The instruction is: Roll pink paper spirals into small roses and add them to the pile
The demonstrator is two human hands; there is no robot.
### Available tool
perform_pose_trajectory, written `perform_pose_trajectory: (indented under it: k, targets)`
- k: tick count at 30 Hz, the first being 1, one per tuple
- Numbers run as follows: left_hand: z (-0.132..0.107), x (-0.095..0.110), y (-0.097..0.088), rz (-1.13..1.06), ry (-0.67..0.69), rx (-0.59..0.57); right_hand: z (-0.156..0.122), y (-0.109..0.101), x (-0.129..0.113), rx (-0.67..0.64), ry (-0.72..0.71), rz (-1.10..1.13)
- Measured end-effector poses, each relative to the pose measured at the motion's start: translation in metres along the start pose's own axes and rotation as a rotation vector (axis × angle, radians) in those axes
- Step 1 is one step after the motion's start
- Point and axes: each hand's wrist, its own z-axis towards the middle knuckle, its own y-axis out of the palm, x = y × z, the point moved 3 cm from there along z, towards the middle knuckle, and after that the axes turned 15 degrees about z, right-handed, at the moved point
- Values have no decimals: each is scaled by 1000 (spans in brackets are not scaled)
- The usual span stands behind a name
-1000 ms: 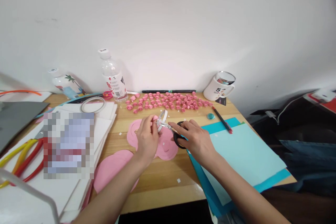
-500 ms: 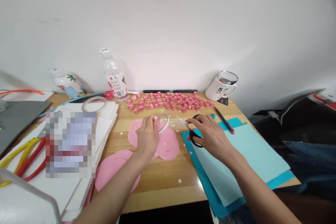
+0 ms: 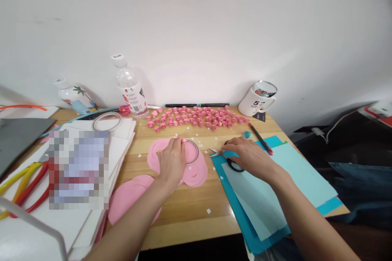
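My left hand is closed, pinching a thin tape roll and a small pink piece of paper at the fingertips. Beneath it lie pink paper circles marked with spiral cuts. Black-handled scissors rest at the edge of the blue paper, blades pointing left and slightly apart. My right hand lies over their handles with its fingers stretched out and the thumb outside the lower loop. Behind both hands, many rolled pink paper flowers cover the back of the desk.
A bottle and a mug stand by the wall. Light-blue sheets and a pen lie at right. White papers with red-and-yellow-handled pliers are at left. More pink circles lie near the front.
My right hand has lowered the scissors onto the blue paper, and its thumb has come out of the loop. The tape roll in my left hand has turned to face the camera more.
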Motion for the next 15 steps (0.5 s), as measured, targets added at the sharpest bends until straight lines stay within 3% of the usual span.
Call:
perform_pose_trajectory:
  k: [5, 10, 15]
  targets:
    - [-2, 1, 2, -68, 47, 78, 18, 12, -2, 68, 92, 210]
    - [-3, 2, 2, -235, 110, 143, 26, 23, 0, 84, 131, 222]
    - [-3, 5, 0, -466, 117, 107, 24, 28, 4, 91, 118, 247]
